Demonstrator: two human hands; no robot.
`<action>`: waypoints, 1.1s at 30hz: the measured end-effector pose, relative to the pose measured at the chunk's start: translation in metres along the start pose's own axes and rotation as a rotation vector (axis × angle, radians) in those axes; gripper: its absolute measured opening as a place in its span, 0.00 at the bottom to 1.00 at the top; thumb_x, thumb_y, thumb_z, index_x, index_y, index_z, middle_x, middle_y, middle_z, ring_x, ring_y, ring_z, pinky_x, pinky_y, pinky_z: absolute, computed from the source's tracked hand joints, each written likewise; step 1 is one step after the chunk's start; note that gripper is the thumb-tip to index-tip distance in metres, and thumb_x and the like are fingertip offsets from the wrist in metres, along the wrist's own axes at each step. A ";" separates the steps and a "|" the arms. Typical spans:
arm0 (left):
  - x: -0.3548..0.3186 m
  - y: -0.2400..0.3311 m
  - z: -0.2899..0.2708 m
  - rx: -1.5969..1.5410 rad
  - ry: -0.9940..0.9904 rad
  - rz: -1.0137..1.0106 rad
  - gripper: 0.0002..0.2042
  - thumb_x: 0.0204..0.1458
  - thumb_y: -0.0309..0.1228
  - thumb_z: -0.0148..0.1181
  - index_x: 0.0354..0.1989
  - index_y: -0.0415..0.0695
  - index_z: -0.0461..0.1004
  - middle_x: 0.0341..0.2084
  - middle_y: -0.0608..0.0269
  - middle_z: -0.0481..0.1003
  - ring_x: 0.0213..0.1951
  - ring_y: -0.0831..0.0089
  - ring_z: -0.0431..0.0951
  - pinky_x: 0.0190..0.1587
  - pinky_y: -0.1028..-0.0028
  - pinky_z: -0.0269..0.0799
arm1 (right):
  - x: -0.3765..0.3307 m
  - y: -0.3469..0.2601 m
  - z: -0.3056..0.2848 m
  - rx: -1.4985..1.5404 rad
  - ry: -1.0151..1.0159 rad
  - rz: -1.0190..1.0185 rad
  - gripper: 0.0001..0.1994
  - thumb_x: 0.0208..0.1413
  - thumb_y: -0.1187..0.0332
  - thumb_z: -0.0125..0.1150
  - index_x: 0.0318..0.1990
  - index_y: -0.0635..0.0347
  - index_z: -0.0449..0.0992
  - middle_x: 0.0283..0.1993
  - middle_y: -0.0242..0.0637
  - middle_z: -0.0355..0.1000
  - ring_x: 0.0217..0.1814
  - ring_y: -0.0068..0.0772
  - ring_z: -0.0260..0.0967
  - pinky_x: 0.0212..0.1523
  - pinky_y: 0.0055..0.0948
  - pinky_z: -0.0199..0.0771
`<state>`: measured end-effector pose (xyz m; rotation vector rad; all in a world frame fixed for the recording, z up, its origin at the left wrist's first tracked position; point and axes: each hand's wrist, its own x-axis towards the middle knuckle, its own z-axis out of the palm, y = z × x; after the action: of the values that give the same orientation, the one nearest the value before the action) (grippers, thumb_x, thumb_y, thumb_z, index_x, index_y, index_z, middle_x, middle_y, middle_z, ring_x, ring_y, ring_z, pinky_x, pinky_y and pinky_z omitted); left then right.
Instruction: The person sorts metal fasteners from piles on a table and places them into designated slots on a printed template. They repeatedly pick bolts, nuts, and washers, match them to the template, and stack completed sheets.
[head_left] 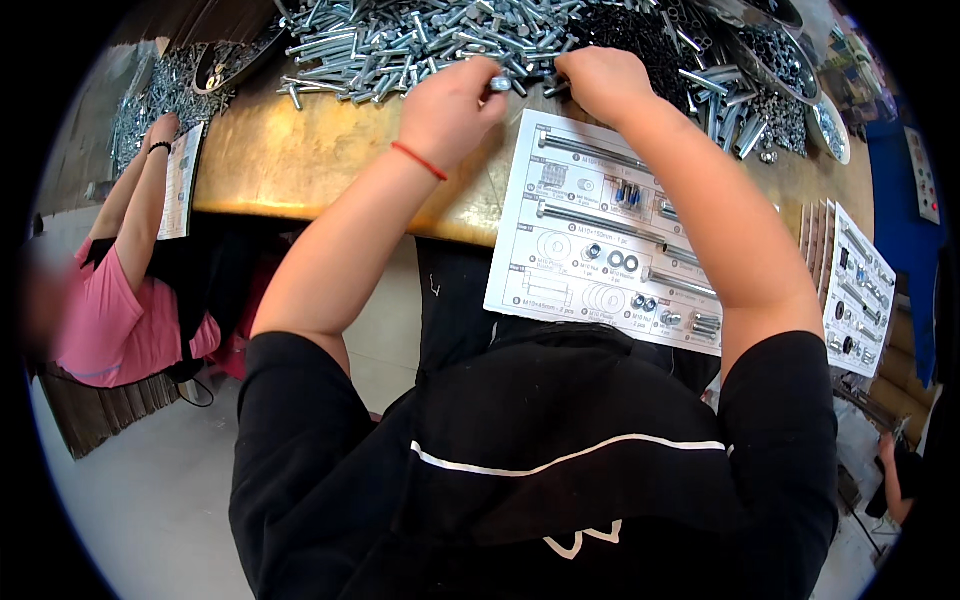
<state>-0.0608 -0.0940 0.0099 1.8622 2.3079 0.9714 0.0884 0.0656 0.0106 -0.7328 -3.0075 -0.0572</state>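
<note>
My left hand (447, 112) is closed at the near edge of a pile of long silver bolts (370, 50). A silver bolt's hex head (499, 84) pokes out between its thumb and fingers; the rest of it is hidden. To the right, my right hand (607, 82) is closed in a pinch, just in front of a heap of small black parts (640, 30). Something small and dark shows at its fingertips, too little of it to name. Below my right forearm lies a printed parts sheet (515, 255) with pictures of bolts, nuts and washers, partly covered by the arm.
Metal trays of small hardware (775, 60) stand at the far right, with thick silver bolts (722, 95) beside them. More printed boards (855, 290) hang over the right side. At left, a person in pink (135, 325) reaches toward a pile of small screws (150, 95) on the worn wooden table (270, 165).
</note>
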 end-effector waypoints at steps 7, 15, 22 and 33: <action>-0.097 0.040 -0.013 -0.650 -0.277 -0.293 0.10 0.48 0.23 0.66 0.39 0.39 0.76 0.24 0.76 0.73 0.25 0.88 0.69 0.27 0.85 0.66 | -0.058 -0.005 -0.006 0.365 0.259 0.179 0.08 0.51 0.63 0.59 0.36 0.52 0.76 0.27 0.35 0.74 0.30 0.40 0.73 0.31 0.36 0.70; -0.150 0.071 -0.015 -0.260 -0.231 0.141 0.11 0.38 0.27 0.71 0.33 0.46 0.80 0.21 0.67 0.73 0.27 0.69 0.75 0.32 0.71 0.73 | -0.201 -0.085 -0.032 0.819 0.041 0.086 0.06 0.45 0.72 0.65 0.33 0.57 0.76 0.19 0.33 0.66 0.20 0.31 0.66 0.23 0.28 0.65; -0.149 0.075 -0.021 -0.279 -0.480 0.014 0.16 0.39 0.28 0.70 0.39 0.46 0.79 0.21 0.65 0.73 0.27 0.66 0.75 0.31 0.70 0.72 | -0.219 -0.115 -0.005 0.686 -0.045 0.078 0.06 0.50 0.70 0.59 0.33 0.60 0.69 0.21 0.41 0.72 0.24 0.46 0.73 0.23 0.41 0.71; -0.149 0.076 -0.022 -0.255 -0.411 -0.016 0.16 0.39 0.29 0.71 0.40 0.46 0.79 0.18 0.65 0.70 0.23 0.68 0.73 0.28 0.70 0.70 | -0.209 -0.107 -0.024 0.687 -0.073 0.183 0.10 0.51 0.67 0.61 0.38 0.59 0.70 0.25 0.42 0.75 0.26 0.45 0.75 0.26 0.40 0.73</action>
<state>0.0401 -0.2295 0.0103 1.7411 1.8656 0.7511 0.2257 -0.1263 0.0210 -0.9086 -2.6983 0.9634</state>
